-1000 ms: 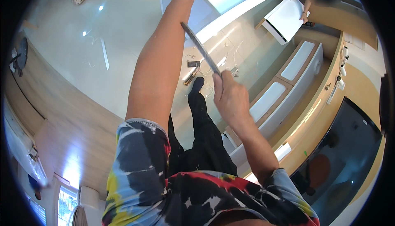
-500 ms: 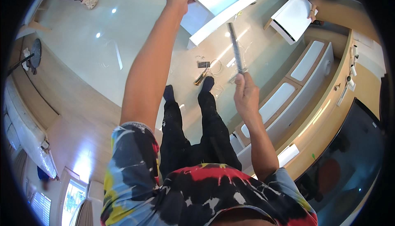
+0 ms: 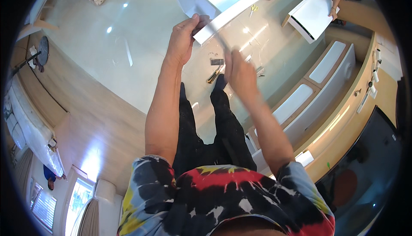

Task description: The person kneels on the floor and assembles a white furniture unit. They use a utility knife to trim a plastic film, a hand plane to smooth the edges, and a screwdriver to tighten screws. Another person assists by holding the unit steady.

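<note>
A white boxy panel piece (image 3: 236, 12) with a long raised edge slants across the upper middle. My left hand (image 3: 182, 40) is closed round its near corner, with the thumb upward and the fingers partly hidden at the edge. My right hand (image 3: 241, 73) is closed round one end of a long, flat grey metal file (image 3: 220, 38), blurred by motion. The file's far end lies at the panel's near edge, close to my left hand; whether it touches cannot be told.
On the floor near my feet are a yellow-and-black cutter (image 3: 213, 75) and a small dark block (image 3: 216, 62). Yellow scissors (image 3: 253, 9) lie beyond. At the upper right a co-worker's hand (image 3: 333, 13) holds another white panel (image 3: 313, 15). A white-and-wood cabinet (image 3: 328, 62) stands on the right.
My left hand has come nearer and now grips the panel's corner. My right hand has moved up and left, bringing the file from beside the panel to its near edge.
</note>
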`<move>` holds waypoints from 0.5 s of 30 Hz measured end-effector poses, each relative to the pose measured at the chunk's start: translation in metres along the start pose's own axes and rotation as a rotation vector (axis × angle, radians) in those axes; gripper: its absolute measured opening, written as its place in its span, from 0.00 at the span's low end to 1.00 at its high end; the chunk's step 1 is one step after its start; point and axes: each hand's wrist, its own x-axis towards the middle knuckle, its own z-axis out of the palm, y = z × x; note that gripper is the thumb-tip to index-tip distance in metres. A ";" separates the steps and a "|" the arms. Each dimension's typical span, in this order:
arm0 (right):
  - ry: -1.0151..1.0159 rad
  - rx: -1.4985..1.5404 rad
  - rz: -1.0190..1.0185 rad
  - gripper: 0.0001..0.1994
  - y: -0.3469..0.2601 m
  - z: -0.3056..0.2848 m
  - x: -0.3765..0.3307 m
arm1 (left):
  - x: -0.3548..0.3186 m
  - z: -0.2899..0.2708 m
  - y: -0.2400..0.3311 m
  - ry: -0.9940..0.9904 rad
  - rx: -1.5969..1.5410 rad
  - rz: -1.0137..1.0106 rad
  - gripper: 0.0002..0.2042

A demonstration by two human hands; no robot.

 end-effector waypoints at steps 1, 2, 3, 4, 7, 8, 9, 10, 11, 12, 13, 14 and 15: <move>0.032 -0.037 0.047 0.12 -0.003 -0.006 0.028 | 0.000 0.001 0.001 -0.005 -0.022 -0.002 0.21; 0.037 0.001 0.055 0.13 -0.003 -0.011 0.028 | 0.001 0.000 0.005 -0.041 -0.007 -0.016 0.25; 0.043 0.038 0.065 0.13 -0.002 -0.016 0.027 | 0.002 0.001 0.004 -0.001 -0.043 -0.062 0.27; 0.059 0.079 0.061 0.14 0.000 -0.020 0.033 | 0.008 0.004 0.007 0.038 -0.077 -0.091 0.30; -0.036 0.084 0.142 0.14 -0.005 -0.031 -0.022 | 0.053 0.006 0.022 0.160 0.025 0.000 0.36; -0.083 0.063 0.147 0.14 -0.006 -0.034 -0.036 | 0.074 0.006 0.026 0.206 0.095 0.051 0.39; -0.131 0.038 0.129 0.14 -0.008 -0.029 -0.041 | 0.090 0.002 0.030 0.214 0.060 0.086 0.37; -0.171 0.015 0.123 0.14 -0.012 -0.029 -0.046 | 0.104 0.007 0.036 0.209 0.031 0.115 0.35; -0.200 -0.007 0.116 0.14 -0.014 -0.027 -0.046 | 0.113 0.014 0.037 0.226 0.062 0.210 0.32; -0.175 -0.017 0.067 0.14 -0.008 -0.020 -0.050 | 0.121 0.024 0.034 0.245 0.094 0.306 0.29; -0.155 -0.032 0.058 0.15 -0.006 -0.018 -0.048 | 0.125 0.032 0.032 0.263 0.129 0.401 0.25; -0.135 -0.045 0.047 0.15 -0.004 -0.016 -0.043 | 0.123 0.036 0.030 0.278 0.140 0.480 0.19; -0.116 -0.059 0.033 0.15 -0.002 -0.013 -0.039 | 0.122 0.031 0.030 0.271 0.173 0.474 0.19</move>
